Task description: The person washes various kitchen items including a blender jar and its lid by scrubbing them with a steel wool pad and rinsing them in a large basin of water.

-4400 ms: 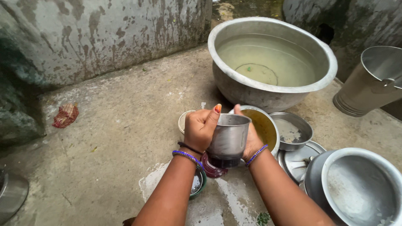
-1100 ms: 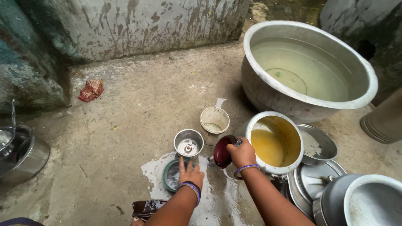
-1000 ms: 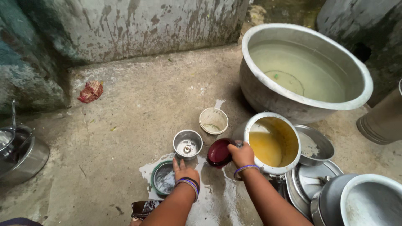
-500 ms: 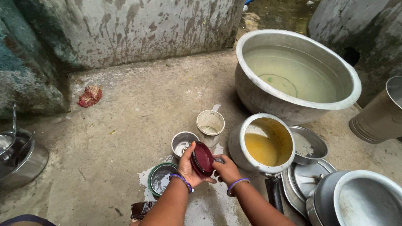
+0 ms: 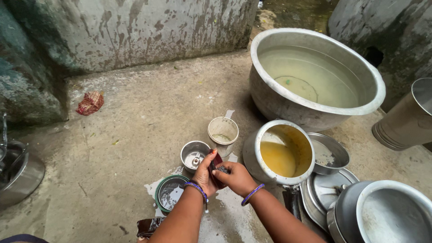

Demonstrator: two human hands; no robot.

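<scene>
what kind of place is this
Most likely an outdoor dishwashing spot in a yard: a bare concrete floor against stained walls, a big metal basin of water, and used pots beside the hands.

Round dark maroon lid point(image 5: 216, 163) standing on edge, being gripped from both sides, small dark scrubber point(image 5: 222, 169) pressing against its right face, mostly hidden by fingers

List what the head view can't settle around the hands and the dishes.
- Maroon lid: mostly covered by the left hand and right hand.
- Small dark item at the right fingertips: too small to identify.
- Steel vessel: cut off by left edge.
- Steel bucket: cut off by right edge.
</scene>
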